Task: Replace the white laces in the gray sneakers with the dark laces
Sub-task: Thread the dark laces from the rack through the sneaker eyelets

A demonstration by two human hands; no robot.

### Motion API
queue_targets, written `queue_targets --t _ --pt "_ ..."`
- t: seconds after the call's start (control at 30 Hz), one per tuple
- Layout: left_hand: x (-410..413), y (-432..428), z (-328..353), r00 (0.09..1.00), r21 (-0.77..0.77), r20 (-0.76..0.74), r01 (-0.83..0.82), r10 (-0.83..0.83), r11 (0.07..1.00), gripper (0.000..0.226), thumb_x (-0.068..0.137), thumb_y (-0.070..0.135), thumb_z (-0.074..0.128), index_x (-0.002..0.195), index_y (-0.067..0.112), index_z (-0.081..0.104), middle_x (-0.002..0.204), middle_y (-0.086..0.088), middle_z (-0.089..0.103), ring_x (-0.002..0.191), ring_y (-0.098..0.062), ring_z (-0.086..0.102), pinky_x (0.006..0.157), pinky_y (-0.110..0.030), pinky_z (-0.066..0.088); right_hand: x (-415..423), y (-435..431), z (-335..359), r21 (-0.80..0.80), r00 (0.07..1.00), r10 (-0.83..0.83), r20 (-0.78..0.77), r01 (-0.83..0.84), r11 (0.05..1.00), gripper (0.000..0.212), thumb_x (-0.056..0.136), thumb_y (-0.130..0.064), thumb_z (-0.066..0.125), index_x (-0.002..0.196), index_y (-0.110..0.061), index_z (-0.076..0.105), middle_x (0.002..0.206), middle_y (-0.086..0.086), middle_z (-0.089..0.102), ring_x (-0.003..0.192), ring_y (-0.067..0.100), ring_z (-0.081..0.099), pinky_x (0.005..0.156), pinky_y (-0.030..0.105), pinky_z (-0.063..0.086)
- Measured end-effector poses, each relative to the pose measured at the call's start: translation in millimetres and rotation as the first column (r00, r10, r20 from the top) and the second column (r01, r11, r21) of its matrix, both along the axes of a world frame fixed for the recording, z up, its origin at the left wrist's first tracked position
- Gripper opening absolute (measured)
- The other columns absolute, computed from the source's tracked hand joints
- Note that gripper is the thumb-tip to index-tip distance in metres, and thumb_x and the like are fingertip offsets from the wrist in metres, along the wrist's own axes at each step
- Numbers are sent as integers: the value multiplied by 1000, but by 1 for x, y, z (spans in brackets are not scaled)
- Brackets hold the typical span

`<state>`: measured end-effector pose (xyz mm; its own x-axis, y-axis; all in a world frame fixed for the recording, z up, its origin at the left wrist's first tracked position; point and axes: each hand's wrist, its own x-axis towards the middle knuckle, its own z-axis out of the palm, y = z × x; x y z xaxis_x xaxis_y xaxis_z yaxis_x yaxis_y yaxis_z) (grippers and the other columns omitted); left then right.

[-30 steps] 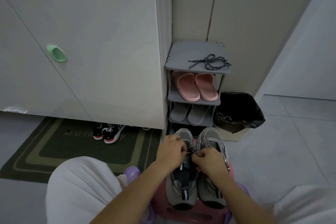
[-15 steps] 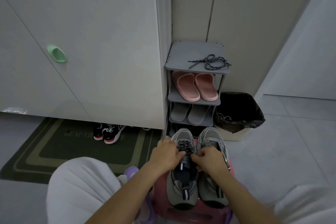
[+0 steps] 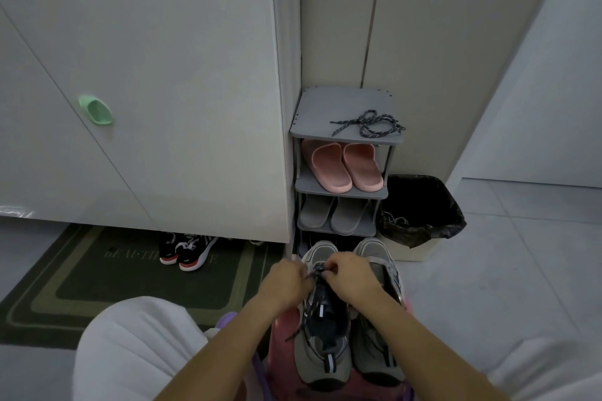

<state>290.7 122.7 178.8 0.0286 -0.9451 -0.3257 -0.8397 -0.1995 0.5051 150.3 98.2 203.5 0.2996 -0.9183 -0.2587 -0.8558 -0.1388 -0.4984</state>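
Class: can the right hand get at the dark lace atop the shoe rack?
Probably, once freed: the spare dark lace lies uncovered on the shoe rack's open top, but the right hand is pinching the threaded lace of a gray sneaker.

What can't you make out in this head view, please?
Head view:
The dark lace: path through front eyelets covered by left hand and right hand.
The other gray sneaker: lacing under the right forearm.
The tangle in the bin: too small, too dark.
The black shoes: far ends cut off by the cabinet.

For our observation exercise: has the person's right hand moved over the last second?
Yes. The right hand has shifted forward along the left gray sneaker toward its toe, nearer the shoe rack.
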Motion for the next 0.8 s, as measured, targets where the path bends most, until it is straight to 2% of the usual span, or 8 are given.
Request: queue_targets --t 0.1,0.23,0.3,0.4,0.47,0.57,0.7,0.8 --pt "1 -9 18 992 40 -128 -14 19 999 29 89 29 54 63 21 43 66 4 48 58 -9 44 56 -27 35 7 0 1 34 992 113 -49 -112 993 28 87 -23 56 114 -16 60 117 10 51 107 26 56 91 34 47" --pt "8 -18 44 980 86 -194 61 -44 994 28 92 30 57 67 17 54 65 0 54 60 -13 48 59 -26 38 18 -2 12 31 992 124 0 -124 992 10 84 -18 54 77 -12 59 97 14 51 84 27 56 71 30 46" --pt "15 -19 51 964 65 -266 25 -7 998 22 93 26 57 73 16 58 67 3 57 63 -10 53 61 -23 43 18 -7 17 44 996 58 70 -61 997 25 81 -18 55 59 -21 44 82 7 50 72 21 50 61 26 38" --pt "29 -17 49 917 36 -391 -72 80 997 9 91 19 61 83 17 64 74 4 64 71 -9 60 75 -28 51 12 -14 26 103 960 -119 254 95 990 27 82 -19 60 59 -25 48 66 -7 51 68 13 49 58 23 38" --pt "35 -14 43 885 14 -444 -151 141 988 5 89 16 63 90 16 68 74 5 65 68 -6 60 74 -27 52 9 -17 30 172 880 -246 406 191 966 25 83 -14 61 61 -22 54 62 -7 53 62 10 49 62 22 40" --pt "36 -5 33 884 1 -430 -203 184 979 13 88 13 64 100 9 69 70 5 62 58 -1 54 53 -10 41 5 -18 30 315 702 -431 567 299 901 20 85 -11 61 65 -16 59 59 -2 52 54 10 45 53 22 37" --pt "34 4 16 941 19 -315 -120 120 993 11 86 14 66 96 9 69 75 4 62 68 -7 57 66 -19 47 1 -17 26 463 463 -603 649 389 797 21 88 -9 59 67 -13 57 56 0 46 50 10 40 41 17 33" --pt "32 9 8 977 25 -203 -60 64 998 10 87 17 65 93 11 70 76 5 60 66 -4 53 64 -19 43 -5 -22 21 497 376 -647 663 425 757 18 87 -10 60 70 -13 58 59 1 45 52 10 37 42 17 30"
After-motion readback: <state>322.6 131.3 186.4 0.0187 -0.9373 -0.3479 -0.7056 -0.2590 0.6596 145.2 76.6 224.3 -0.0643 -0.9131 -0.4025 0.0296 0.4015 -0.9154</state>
